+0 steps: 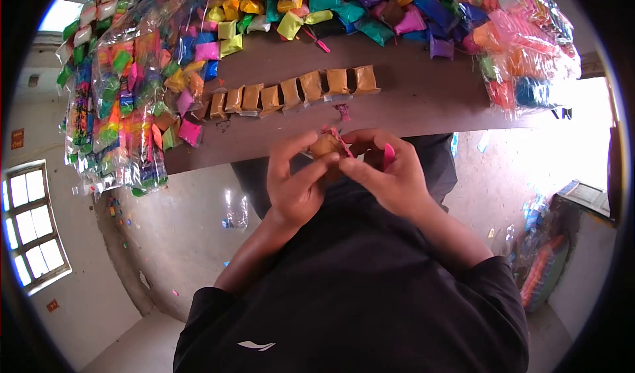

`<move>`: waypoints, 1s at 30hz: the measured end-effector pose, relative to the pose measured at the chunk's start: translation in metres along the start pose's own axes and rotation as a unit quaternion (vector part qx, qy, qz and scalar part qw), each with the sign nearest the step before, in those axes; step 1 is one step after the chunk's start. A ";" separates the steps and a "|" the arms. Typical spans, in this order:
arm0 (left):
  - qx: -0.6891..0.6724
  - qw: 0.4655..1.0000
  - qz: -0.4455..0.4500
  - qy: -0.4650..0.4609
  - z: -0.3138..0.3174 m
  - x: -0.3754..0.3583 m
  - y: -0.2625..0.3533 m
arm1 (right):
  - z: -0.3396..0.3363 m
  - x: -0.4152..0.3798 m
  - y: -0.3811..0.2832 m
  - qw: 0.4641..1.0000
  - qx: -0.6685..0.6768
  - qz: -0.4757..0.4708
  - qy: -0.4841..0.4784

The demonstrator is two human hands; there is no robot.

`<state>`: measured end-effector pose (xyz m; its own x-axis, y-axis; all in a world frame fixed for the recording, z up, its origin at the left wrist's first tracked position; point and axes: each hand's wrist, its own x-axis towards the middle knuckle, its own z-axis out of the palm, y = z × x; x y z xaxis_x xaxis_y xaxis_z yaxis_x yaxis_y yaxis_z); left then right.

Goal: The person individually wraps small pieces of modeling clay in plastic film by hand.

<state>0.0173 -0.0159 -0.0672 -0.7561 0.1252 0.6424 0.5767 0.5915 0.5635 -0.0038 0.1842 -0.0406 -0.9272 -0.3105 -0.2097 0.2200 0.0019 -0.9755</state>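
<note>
My left hand [296, 182] is closed around a small brown packet [324, 148], holding it just off the table's near edge. From the other side, my right hand [395, 178] meets it with thumb and fingertips pinched together. A pink plastic tool [389, 154] sticks out between the right hand's fingers; the fingers hide part of it. Reddish-pink bits show at the packet's top edge, too small to make out. Beyond my hands, several similar brown packets [290, 93] lie in a slanting row on the table.
Heaps of colourful packets [324, 0] line the back of the brown table [423, 85]. Clear plastic bags of packets stand at the left [126, 95] and right [529, 48]. A small dark-pink piece [342, 111] and a pink stick [319, 41] lie on the tabletop.
</note>
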 end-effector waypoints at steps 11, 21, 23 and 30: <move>-0.477 0.801 -0.360 0.037 0.013 0.001 0.042 | 0.007 0.005 0.010 0.963 -0.127 -0.218 0.098; -0.371 0.875 -0.312 0.003 0.013 0.000 0.031 | -0.007 0.006 0.016 0.969 0.219 -0.089 0.073; -0.418 0.847 -0.328 -0.001 0.010 -0.002 0.030 | -0.011 0.010 0.006 0.956 0.278 -0.012 0.094; -0.285 0.926 -0.248 0.014 0.009 0.002 0.021 | -0.014 0.005 0.028 0.993 -0.118 -0.016 0.020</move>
<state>0.0249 0.0045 -0.0586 -0.9679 -0.0755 0.2399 0.2364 0.0530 0.9702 -0.0066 0.1957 -0.0695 -0.9451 -0.2755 -0.1758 0.1168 0.2174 -0.9691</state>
